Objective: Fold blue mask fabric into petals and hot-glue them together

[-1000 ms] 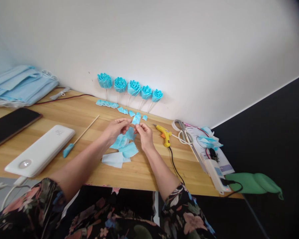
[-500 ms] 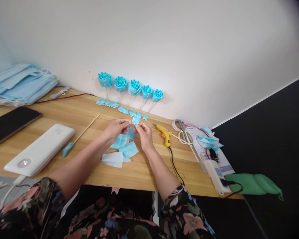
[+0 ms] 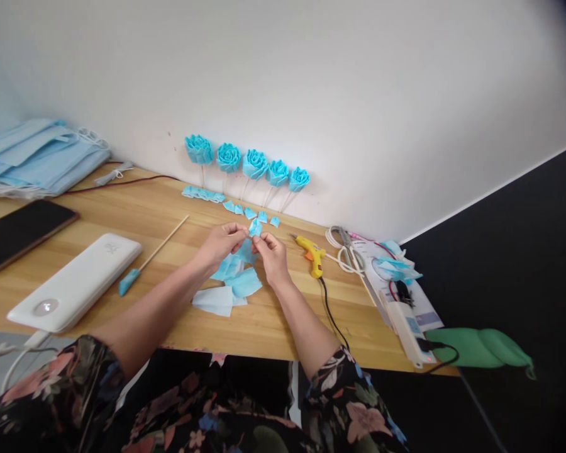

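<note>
Between my fingertips is a small light-blue fabric piece (image 3: 255, 227), pinched at its lower end. My left hand (image 3: 225, 242) closes on it from the left, and my right hand (image 3: 271, 253) from the right. Below them lie loose blue fabric pieces (image 3: 243, 283), partly covered by my hands, with a paler piece (image 3: 213, 301) in front. Folded blue petals (image 3: 202, 194) lie in a row beyond my hands. Left of my left arm rests a wooden stick (image 3: 165, 241) with a wrapped blue tip (image 3: 129, 282).
Several blue fabric roses (image 3: 255, 165) on sticks lean against the wall. A yellow glue gun (image 3: 312, 254) with a black cord lies right, near scissors (image 3: 348, 246) and a power strip (image 3: 409, 333). Left are a white power bank (image 3: 78, 283), a phone (image 3: 23, 233) and stacked face masks (image 3: 38, 157).
The fabric piece between my fingertips looks narrower and more gathered than before, and sits slightly further left. Both hands have barely shifted; the things on the table lie as they were.
</note>
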A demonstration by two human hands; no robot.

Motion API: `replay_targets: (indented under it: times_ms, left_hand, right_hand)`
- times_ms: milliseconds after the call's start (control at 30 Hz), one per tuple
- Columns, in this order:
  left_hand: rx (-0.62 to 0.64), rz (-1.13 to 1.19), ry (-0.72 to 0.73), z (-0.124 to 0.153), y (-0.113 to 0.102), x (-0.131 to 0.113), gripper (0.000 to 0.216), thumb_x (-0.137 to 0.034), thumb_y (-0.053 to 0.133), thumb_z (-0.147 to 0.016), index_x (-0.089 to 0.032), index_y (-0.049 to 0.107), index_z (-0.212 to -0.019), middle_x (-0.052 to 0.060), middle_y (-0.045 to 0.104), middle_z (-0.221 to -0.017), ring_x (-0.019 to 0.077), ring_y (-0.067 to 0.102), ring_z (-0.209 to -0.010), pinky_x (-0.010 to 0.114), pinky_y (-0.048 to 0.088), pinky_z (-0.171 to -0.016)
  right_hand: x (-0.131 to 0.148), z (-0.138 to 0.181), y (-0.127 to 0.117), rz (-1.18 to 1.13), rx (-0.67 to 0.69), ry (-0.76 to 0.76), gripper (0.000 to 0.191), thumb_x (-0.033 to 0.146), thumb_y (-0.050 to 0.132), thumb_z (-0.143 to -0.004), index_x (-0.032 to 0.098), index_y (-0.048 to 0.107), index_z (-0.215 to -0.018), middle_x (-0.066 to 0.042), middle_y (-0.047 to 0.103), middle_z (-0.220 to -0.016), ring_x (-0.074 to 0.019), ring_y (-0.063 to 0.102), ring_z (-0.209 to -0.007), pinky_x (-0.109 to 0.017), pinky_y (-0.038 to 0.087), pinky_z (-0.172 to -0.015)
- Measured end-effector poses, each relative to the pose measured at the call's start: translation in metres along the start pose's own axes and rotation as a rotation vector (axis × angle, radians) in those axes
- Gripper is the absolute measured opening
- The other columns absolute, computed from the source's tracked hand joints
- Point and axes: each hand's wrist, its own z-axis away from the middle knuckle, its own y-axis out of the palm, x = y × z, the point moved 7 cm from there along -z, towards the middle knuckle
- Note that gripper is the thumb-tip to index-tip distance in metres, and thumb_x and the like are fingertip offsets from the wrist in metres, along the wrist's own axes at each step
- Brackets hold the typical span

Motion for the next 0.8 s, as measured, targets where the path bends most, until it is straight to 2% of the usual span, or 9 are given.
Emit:
replay_targets:
  times_ms: [100,267,433,800]
  left_hand:
    - [0.022,0.059,-0.002,0.0,0.001,0.002,0.025,-0.032,0.067,-0.071,-0.016,0.053,-0.057,-0.005,0.045,-0.049,0.0066,0.036,-0.047,0.024,0.027,-0.049]
    - [0.029,0.245,-0.103,-0.004,-0.003,0.011,0.027,-0.039,0.074,-0.07,-0.015,0.062,-0.072,-0.004,0.05,-0.053,0.0076,0.041,-0.047,0.023,0.03,-0.048]
    - [0.105,0.197,-0.095,-0.004,0.002,0.011,0.034,-0.041,0.075,-0.07,-0.016,0.055,-0.06,-0.003,0.049,-0.052,0.0066,0.04,-0.046,0.023,0.03,-0.048]
    - [0.108,0.125,-0.074,-0.002,0.002,0.005,0.024,-0.032,0.07,-0.068,-0.016,0.055,-0.059,-0.004,0.048,-0.051,0.0075,0.04,-0.047,0.024,0.03,-0.051]
  right_hand:
    - [0.0,-0.001,-0.002,-0.023,-0.025,0.017,0.024,0.038,0.066,-0.076,0.019,0.058,-0.064,0.003,0.058,-0.062,-0.0118,0.051,-0.061,-0.026,0.044,-0.064]
    - [0.001,-0.001,-0.002,-0.029,-0.049,0.017,0.024,0.039,0.066,-0.076,0.019,0.058,-0.064,0.003,0.058,-0.062,-0.0118,0.051,-0.061,-0.026,0.045,-0.063]
    - [0.001,-0.001,-0.003,-0.022,-0.044,-0.006,0.025,0.04,0.066,-0.076,0.019,0.058,-0.065,0.003,0.058,-0.063,-0.0121,0.052,-0.062,-0.026,0.046,-0.064]
    - [0.002,-0.001,-0.002,0.003,-0.04,-0.018,0.022,0.038,0.065,-0.077,0.02,0.059,-0.065,0.003,0.058,-0.062,-0.0122,0.052,-0.061,-0.026,0.045,-0.063]
